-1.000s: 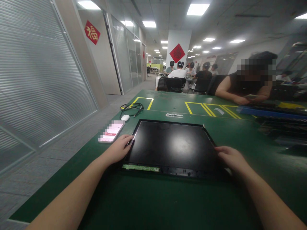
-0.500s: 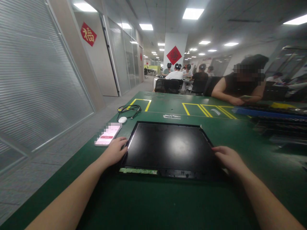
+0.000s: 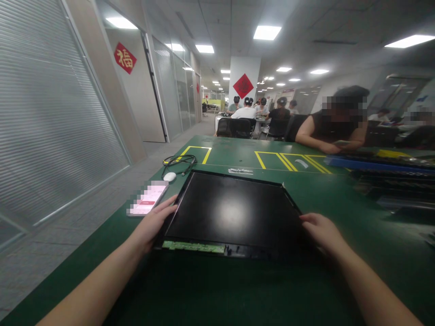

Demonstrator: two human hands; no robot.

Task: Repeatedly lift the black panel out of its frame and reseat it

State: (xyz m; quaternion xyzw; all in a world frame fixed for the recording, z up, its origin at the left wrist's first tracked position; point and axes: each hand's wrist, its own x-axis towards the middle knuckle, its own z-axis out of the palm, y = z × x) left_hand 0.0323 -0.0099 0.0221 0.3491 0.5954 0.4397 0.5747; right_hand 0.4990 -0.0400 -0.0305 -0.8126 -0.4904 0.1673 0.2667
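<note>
Between my hands is a flat black display panel, screen side up, with a dark frame around it. A green circuit board strip runs along the left part of its near edge. My left hand grips the panel's left edge, thumb on top and the other fingers partly hidden beneath. At the opposite edge, my right hand is closed on the frame, its lower fingers out of sight. The panel looks slightly lifted off the green table.
Left of the panel lie a phone, a white mouse and a coiled black cable. Yellow tape outlines mark the table's far side. Stacked dark panels stand at the right, near a seated person.
Both hands have raised the panel a little and brought it slightly nearer. My left fingers have moved from lying by the edge to wrapping under it. The view has tilted slightly upward.
</note>
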